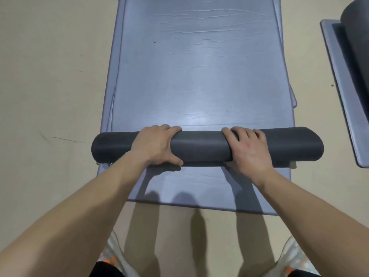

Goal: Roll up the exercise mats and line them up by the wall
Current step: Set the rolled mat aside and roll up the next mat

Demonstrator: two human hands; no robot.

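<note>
A blue-grey exercise mat (199, 76) lies flat on the floor and runs away from me. Its near end is rolled into a dark grey roll (201, 145) lying crosswise. My left hand (157, 144) grips the roll left of centre, fingers over the top and thumb at the near side. My right hand (247, 148) grips it right of centre in the same way. Under the rolled mat lies another blue-grey mat (199, 188), its near edge close to my feet. More mat edges show along both sides of the stack.
At the right edge, a dark rolled mat (357, 35) sits on another flat blue-grey mat (343, 100). Beige floor (50, 86) spreads to the left and between the two stacks. My shoes (111, 254) are at the bottom.
</note>
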